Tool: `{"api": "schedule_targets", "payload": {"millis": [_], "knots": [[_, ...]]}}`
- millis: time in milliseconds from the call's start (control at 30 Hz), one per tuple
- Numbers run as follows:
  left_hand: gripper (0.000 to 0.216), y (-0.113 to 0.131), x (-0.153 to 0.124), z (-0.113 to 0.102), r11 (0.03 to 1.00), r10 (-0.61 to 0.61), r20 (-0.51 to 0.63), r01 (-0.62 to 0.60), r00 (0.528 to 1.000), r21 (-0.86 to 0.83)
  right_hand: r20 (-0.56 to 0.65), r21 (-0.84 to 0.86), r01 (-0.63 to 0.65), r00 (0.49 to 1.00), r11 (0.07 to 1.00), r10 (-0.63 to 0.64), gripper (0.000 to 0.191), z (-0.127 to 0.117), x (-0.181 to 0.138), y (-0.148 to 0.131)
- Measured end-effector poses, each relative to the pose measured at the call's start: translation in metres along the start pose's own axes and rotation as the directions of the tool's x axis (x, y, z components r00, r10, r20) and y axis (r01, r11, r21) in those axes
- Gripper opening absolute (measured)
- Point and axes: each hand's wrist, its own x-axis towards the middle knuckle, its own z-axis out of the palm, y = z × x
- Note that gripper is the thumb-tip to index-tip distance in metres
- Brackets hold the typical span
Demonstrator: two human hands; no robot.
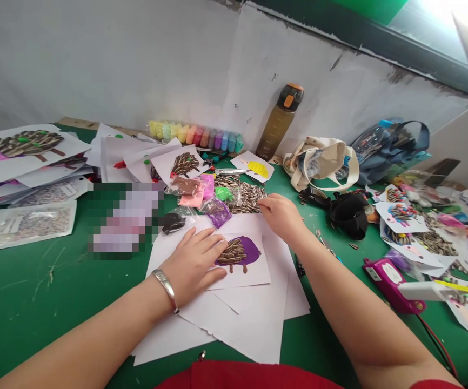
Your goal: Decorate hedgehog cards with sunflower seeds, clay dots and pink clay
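Note:
My left hand (pixel 195 262) lies flat with its fingers apart on a sheet of white paper (pixel 258 273), a bracelet round its wrist. The paper bears a purple clay hedgehog shape (pixel 251 249) with brown legs. Striped sunflower seeds (pixel 234 251) cover its left part, and my fingers hide the far left end. At the right edge of a heap of sunflower seeds (pixel 248 195), my right hand (pixel 280 215) has its fingertips pinched together. Whatever they hold is too small to make out. Small bags of coloured clay, one of them purple (pixel 218 212), lie beside the heap.
Finished hedgehog pictures (pixel 27 148) are stacked at the left, near a seed-like packet (pixel 27 224). A bottle (pixel 278 121) leans by the wall. A cloth bag (pixel 323 162), a black strap (pixel 347 213) and a magenta box (pixel 394 283) are at the right. Loose white sheets (pixel 250 324) lie underneath.

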Motion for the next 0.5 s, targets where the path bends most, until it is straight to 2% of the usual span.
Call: {"api": "schedule_targets", "payload": {"millis": [267, 500], "knots": [[0.044, -0.004, -0.001, 0.001, 0.999, -0.036, -0.018, 0.036, 0.999, -0.021, 0.108, -0.146, 0.102, 0.990, 0.984, -0.087, 0.023, 0.010, 0.023, -0.004], [0.043, -0.004, -0.001, -0.001, 0.999, -0.041, -0.028, 0.041, 0.999, -0.025, 0.132, -0.247, 0.158, 0.983, 0.956, -0.128, 0.021, 0.007, 0.026, -0.014]]}}
